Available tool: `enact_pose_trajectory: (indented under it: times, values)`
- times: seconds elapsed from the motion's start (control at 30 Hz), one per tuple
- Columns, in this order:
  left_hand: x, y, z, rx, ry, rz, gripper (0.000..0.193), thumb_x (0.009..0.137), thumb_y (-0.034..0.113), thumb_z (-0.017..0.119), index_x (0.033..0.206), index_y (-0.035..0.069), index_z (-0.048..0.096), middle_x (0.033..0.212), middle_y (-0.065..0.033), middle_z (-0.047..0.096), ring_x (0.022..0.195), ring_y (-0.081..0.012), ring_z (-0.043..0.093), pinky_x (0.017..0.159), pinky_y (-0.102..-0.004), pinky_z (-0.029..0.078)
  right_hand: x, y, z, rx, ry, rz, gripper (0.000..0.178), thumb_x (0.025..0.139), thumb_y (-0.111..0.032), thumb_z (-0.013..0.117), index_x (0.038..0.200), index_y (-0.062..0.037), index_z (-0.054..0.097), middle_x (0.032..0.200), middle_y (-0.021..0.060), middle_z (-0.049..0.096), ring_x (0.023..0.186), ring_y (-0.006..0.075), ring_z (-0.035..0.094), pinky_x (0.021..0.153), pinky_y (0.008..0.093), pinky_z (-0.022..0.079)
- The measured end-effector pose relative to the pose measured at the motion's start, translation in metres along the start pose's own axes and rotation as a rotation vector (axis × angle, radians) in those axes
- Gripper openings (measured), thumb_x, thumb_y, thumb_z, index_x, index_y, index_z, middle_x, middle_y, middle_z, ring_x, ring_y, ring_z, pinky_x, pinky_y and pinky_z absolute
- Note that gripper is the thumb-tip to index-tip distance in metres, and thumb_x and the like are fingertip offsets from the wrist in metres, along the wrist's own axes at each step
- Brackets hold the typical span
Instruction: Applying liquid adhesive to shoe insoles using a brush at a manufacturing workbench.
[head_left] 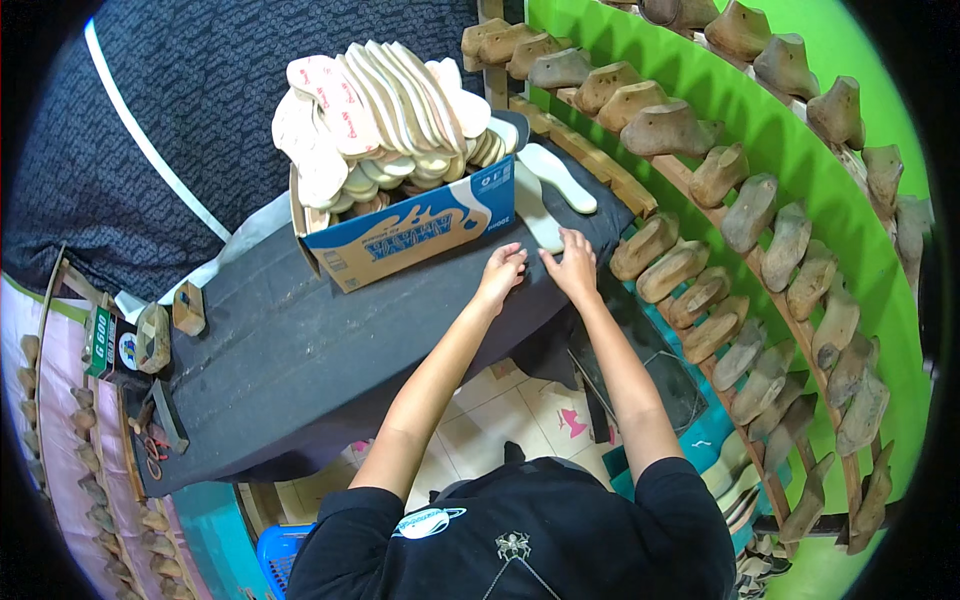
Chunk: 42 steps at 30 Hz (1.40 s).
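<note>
The person bends over a table (270, 340) draped in dark cloth, both bare forearms reaching out across its right part. The left hand (503, 275) is half open, its fingers loosely curled toward the right, and I can see nothing in it. The right hand (570, 268) is partly open, thumb and fingers spread a little around the near end of a white shoe insole (536, 212); from where I stand I cannot tell whether it grips the piece or only meets it.

That insole lies at the right of the table, close beside a cardboard box (410, 240) in blue and brown. A second white insole (562, 178) lies just past it, farther to the right. The box is heaped well above its rim with a stack of insoles (385, 105), pale ones leaning in rows at the top and others jutting out below.

Over at the left end of the table sit a wooden block (188, 309), a green and dark carton (112, 345) and a pair of scissors (153, 465). To the right, wooden shoe lasts (750, 212) line slanting racks before a bright green wall (880, 110). A blue plastic basket (278, 550) stands low at the near left.
</note>
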<state>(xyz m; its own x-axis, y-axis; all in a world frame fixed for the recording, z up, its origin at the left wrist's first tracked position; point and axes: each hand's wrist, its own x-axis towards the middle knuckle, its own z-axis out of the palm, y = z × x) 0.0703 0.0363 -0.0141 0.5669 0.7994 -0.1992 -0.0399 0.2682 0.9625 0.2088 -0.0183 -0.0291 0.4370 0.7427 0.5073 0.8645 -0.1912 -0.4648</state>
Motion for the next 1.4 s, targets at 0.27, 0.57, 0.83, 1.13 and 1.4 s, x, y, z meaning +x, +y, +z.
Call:
enact_pose_trajectory:
  times: [0.27,0.57,0.83,1.13,1.4]
  values:
    - [0.021,0.004,-0.013,0.016,0.051,-0.012,0.034,0.083,0.021,0.047,0.114,0.006,0.041,0.098,-0.0004,0.052,0.080,-0.0063,0.047,0.072,-0.0228,0.041,0.018,0.012,0.000,-0.091,-0.096,-0.026,0.048,0.068,-0.030,0.062,0.106,-0.0045,0.047,0.104,0.0119,0.050,0.098,0.0275,0.046,0.083,0.0384,0.035]
    - [0.033,0.008,-0.037,-0.022,0.075,0.028,0.039,0.083,0.024,0.049,0.116,0.005,0.040,0.107,-0.0028,0.050,0.090,-0.0107,0.046,0.079,-0.0277,0.039,-0.063,0.019,-0.053,0.592,-0.127,0.244,0.043,0.069,-0.021,0.065,0.105,-0.0030,0.048,0.099,0.0113,0.053,0.093,0.0221,0.050,0.081,0.0325,0.038]
    - [0.019,0.026,-0.038,0.112,-0.033,0.101,0.053,0.086,0.044,0.033,0.124,0.006,0.037,0.126,-0.0077,0.038,0.114,-0.0213,0.035,0.093,-0.0390,0.026,-0.119,-0.014,-0.104,1.169,-0.330,0.616,0.040,0.076,-0.017,0.058,0.111,-0.0046,0.046,0.099,0.0033,0.050,0.093,0.0101,0.047,0.081,0.0225,0.036]
    - [-0.033,0.048,-0.097,0.175,0.015,0.184,0.066,0.086,0.051,0.022,0.115,-0.004,0.044,0.100,-0.0147,0.057,0.091,-0.0212,0.054,0.084,-0.0300,0.036,-0.141,-0.046,-0.099,1.483,-0.654,0.711,0.042,0.078,-0.024,0.052,0.114,-0.0049,0.043,0.100,0.0057,0.051,0.089,0.0123,0.050,0.076,0.0241,0.040]
    - [-0.153,0.071,-0.230,-0.019,-0.063,0.117,0.059,0.086,0.051,0.023,0.115,0.004,0.044,0.105,-0.0096,0.055,0.088,-0.0138,0.054,0.080,-0.0282,0.040,-0.152,-0.111,-0.060,1.838,-1.047,0.920,0.044,0.081,-0.030,0.046,0.114,-0.0022,0.043,0.101,0.0155,0.054,0.084,0.0250,0.056,0.071,0.0304,0.045]
